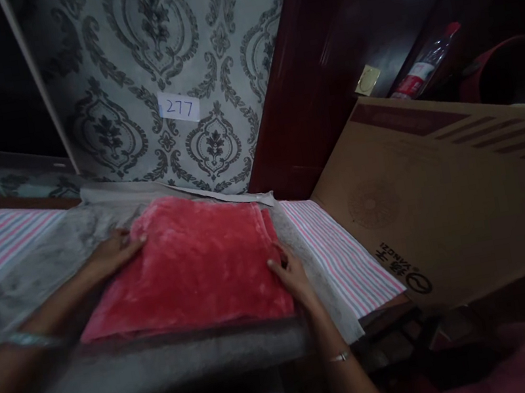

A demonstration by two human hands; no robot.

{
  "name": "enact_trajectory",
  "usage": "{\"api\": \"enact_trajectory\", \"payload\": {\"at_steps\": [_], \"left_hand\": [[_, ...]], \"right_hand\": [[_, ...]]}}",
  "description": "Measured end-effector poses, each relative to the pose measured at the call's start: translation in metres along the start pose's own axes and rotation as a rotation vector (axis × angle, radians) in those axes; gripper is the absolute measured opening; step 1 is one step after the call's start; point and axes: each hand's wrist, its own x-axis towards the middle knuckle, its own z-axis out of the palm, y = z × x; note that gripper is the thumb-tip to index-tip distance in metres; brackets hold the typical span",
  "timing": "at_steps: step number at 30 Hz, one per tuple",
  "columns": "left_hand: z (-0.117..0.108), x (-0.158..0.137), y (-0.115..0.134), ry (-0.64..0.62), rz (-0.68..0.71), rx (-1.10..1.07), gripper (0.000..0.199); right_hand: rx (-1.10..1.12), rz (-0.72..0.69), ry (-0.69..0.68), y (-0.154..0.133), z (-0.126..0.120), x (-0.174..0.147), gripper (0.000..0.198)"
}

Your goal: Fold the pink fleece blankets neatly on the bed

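Note:
A folded red plush cloth lies on a grey fleecy cover, its layered edge showing at the right. At its left edge is my left hand, the thumb over the fabric and the other fingers bent and partly hidden at the side. My right hand pinches the right edge near the fold, between thumb and fingers. Both wrists wear a bracelet.
Striped cloth shows on both sides of the grey cover. At the right stands a large cardboard box, with a plastic bottle behind it. A paper label reading 277 is on the patterned wall.

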Motion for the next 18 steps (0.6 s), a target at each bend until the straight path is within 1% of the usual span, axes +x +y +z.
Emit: {"api": "enact_trajectory", "payload": {"at_steps": [2, 4, 7, 9, 10, 13, 15, 17, 18], "left_hand": [[0.005, -0.023, -0.011, -0.024, 0.066, 0.029, 0.082], [0.011, -0.044, -0.019, -0.024, 0.101, 0.043, 0.083], [0.020, -0.065, -0.021, 0.062, 0.101, -0.018, 0.075], [0.022, -0.069, -0.021, 0.105, 0.058, -0.062, 0.069], [0.022, -0.070, -0.021, 0.104, 0.025, -0.072, 0.068], [0.014, -0.067, -0.023, 0.026, -0.022, -0.053, 0.067], [0.005, -0.065, -0.020, -0.005, -0.029, 0.009, 0.069], [-0.005, -0.062, -0.009, 0.056, 0.002, 0.107, 0.072], [-0.009, -0.060, 0.002, 0.109, 0.065, 0.153, 0.073]], "right_hand": [[-0.037, -0.062, 0.006, 0.001, -0.001, -0.024, 0.062], [-0.099, -0.099, 0.009, 0.003, -0.001, -0.044, 0.058], [-0.183, -0.094, 0.022, 0.007, 0.004, -0.058, 0.045], [-0.215, -0.077, 0.046, 0.010, 0.006, -0.060, 0.044], [-0.225, -0.074, 0.049, 0.011, 0.006, -0.060, 0.045], [-0.251, -0.090, -0.002, 0.010, -0.003, -0.057, 0.047], [-0.293, -0.114, -0.007, 0.000, -0.013, -0.051, 0.046], [-0.345, -0.168, 0.036, -0.018, -0.016, -0.038, 0.046], [-0.371, -0.209, 0.055, -0.030, -0.012, -0.029, 0.047]]}}
